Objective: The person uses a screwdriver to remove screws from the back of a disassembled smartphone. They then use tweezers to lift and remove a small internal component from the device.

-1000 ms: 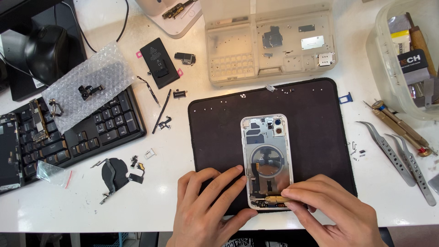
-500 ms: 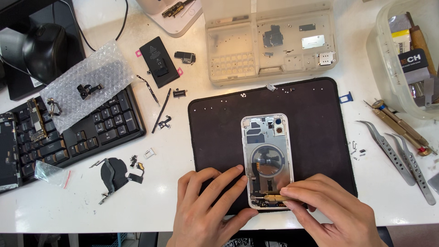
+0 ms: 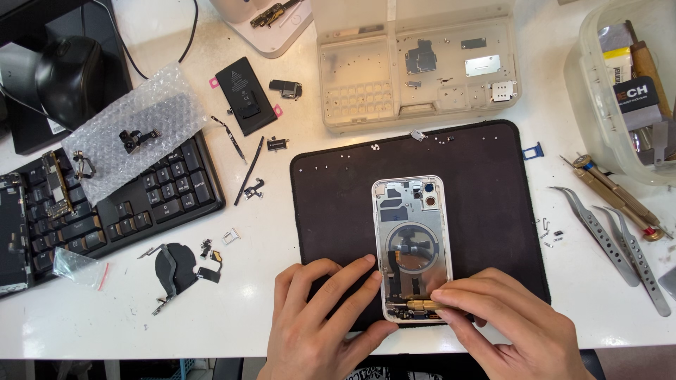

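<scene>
Black was the mat [image 3: 486,183] under my work, and on it lay the opened phone shell [image 3: 412,246], back down, its bare metal frame and round coil showing. My left hand [image 3: 320,320] rested flat on the mat just left of the shell, fingers spread, the forefinger tip touching the shell's lower left edge to steady it. My right hand [image 3: 507,331] came in from the right at the shell's bottom end, thumb and forefinger pressed together around a small brass-coloured tool [image 3: 421,305] that lay across the lowest part of the shell; what its tip met I could not tell.

Up beyond my fingers, past the mat's far edge, stood an open clear parts box [image 3: 419,63] with small plates in its compartments. Well off to the right of my right hand lay two pairs of tweezers [image 3: 620,239] and a brass screwdriver [image 3: 616,197], and further up a clear plastic tub [image 3: 598,84] of supplies. To the left of my left hand sat a small black flex part [image 3: 172,264] on the white table [image 3: 232,317]; further up left were a black keyboard [image 3: 134,204], a sheet of bubble wrap [image 3: 134,127] over it, and a black battery [image 3: 244,95].
</scene>
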